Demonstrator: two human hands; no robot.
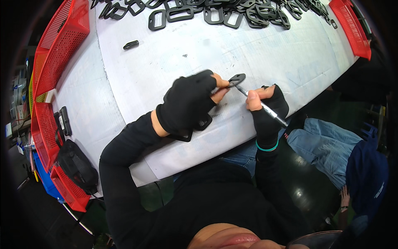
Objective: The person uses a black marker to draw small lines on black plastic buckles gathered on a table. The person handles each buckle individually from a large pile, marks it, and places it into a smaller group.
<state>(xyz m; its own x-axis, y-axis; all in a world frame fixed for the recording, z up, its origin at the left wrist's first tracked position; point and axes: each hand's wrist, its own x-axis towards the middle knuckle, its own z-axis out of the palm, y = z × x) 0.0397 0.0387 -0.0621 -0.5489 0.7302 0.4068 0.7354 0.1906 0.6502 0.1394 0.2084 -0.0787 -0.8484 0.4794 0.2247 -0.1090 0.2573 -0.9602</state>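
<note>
My left hand (188,99), in a black fingerless glove, pinches a small black frame-shaped part (237,79) between thumb and fingers above the table. My right hand (265,101), gloved the same way, grips a slim silver-white pen (271,113) like a marker. The pen's tip meets the near edge of the part, or comes very close to it; I cannot tell which. Under my left wrist lie a couple of black frames (205,123), partly hidden by the glove and sleeve. A black pen cap (131,45) rests farther off to the left on the table.
Many black frames (213,14) are heaped along the far side of the white-covered table (166,54). Red perforated baskets (66,50) line the left edge, beside a black pouch (76,166). Another red basket (351,29) stands far right. A person in jeans (327,141) is close on my right.
</note>
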